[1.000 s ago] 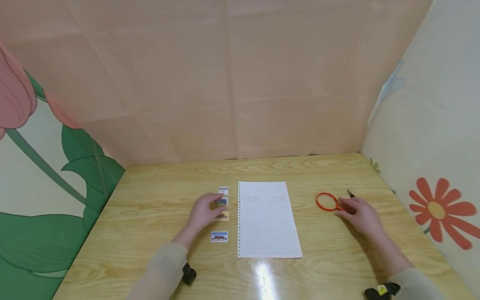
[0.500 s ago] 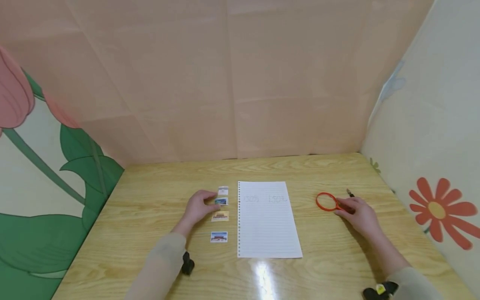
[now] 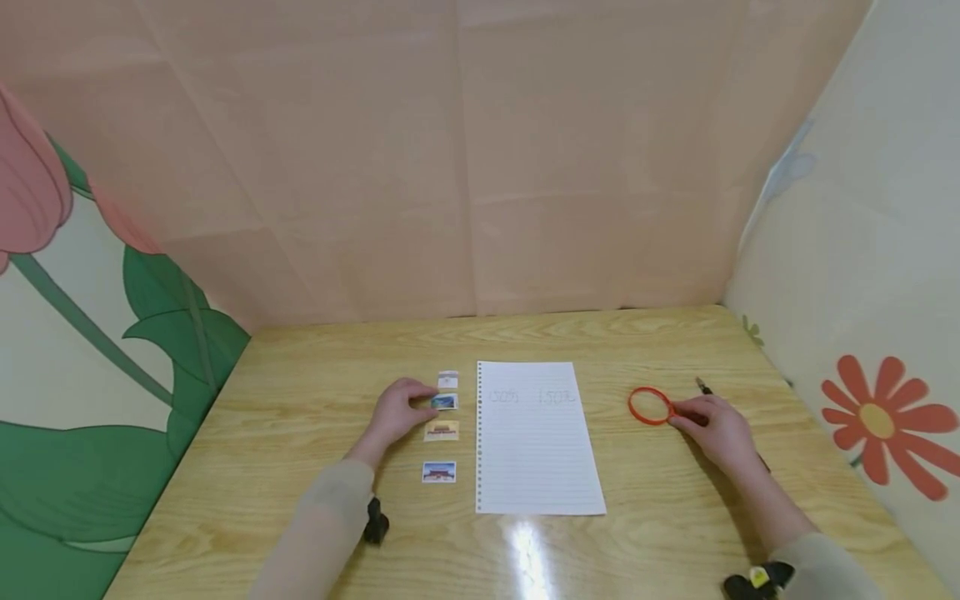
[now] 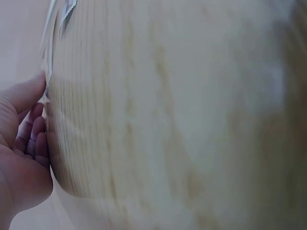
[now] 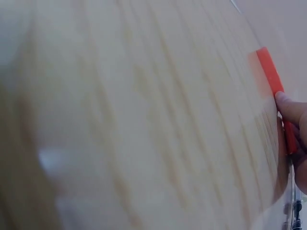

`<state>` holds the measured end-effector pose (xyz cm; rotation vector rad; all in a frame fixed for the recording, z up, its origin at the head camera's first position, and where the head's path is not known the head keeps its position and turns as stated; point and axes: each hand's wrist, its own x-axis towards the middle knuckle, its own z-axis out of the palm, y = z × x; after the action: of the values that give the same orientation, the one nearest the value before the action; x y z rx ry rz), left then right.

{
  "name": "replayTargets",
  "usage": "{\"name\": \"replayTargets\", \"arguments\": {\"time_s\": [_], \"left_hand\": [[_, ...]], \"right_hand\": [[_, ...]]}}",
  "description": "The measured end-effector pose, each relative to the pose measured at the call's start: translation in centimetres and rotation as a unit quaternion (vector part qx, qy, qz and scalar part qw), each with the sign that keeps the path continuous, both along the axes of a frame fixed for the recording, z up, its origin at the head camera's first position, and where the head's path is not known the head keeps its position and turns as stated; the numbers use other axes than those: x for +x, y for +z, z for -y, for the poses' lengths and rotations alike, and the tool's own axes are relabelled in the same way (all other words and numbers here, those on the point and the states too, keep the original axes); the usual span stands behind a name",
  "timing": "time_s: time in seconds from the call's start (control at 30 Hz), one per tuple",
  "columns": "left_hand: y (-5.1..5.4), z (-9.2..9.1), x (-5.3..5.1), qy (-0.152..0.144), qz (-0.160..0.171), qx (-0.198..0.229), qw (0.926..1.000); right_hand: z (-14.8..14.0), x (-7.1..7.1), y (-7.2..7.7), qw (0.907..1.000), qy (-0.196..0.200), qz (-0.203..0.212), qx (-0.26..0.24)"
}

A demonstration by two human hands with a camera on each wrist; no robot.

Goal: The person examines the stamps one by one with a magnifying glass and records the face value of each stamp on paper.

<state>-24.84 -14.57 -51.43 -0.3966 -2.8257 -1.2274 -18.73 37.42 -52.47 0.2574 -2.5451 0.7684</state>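
Observation:
Several small stamps lie in a column left of the lined sheet. My left hand point(image 3: 393, 417) is at the left edge of the blue-green stamp point(image 3: 445, 402), index fingertip near its upper corner and thumb near its lower one, with a gap between them. Above it lies a pale stamp point(image 3: 447, 380); below are a yellow stamp point(image 3: 442, 431) and a stamp with a red building point(image 3: 438, 472). My right hand point(image 3: 716, 429) pinches the handle of a red-rimmed magnifying glass point(image 3: 635, 411). In the right wrist view, the thumb presses the red magnifying glass point(image 5: 271, 72).
The lined sheet point(image 3: 536, 458) with faint writing near its top lies mid-table. A dark pen point(image 3: 703, 386) lies partly hidden under my right hand. Peach cloth point(image 3: 375, 167) hangs behind the table point(image 3: 300, 433), with flower-printed cloth on both sides.
My left hand has drawn back leftward from over the stamps, uncovering the blue-green and yellow ones. The magnifying glass has shifted slightly left, and the pen's lower end now shows beside my right wrist.

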Motion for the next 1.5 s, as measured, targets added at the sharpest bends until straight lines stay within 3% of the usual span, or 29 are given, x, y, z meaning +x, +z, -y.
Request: {"name": "replayTargets", "arguments": {"time_s": [0.33, 0.53, 0.77, 1.5], "left_hand": [[-0.2, 0.2, -0.2, -0.004, 0.004, -0.001, 1.0], [-0.2, 0.4, -0.5, -0.012, -0.001, -0.004, 0.9999], [-0.2, 0.6, -0.6, -0.015, 0.0, -0.002, 0.9999], [-0.1, 0.7, -0.7, -0.015, 0.014, 0.004, 0.9998]], "right_hand": [[0.3, -0.4, 0.0, 0.9993, -0.008, 0.036, 0.008], [1.6, -0.6, 0.6, 0.9981, 0.013, 0.06, -0.004], [5.8, -1.9, 1.9, 0.9964, 0.063, 0.052, -0.023], [20.7, -5.1, 1.7, 0.9773, 0.191, 0.068, -0.061]]}}
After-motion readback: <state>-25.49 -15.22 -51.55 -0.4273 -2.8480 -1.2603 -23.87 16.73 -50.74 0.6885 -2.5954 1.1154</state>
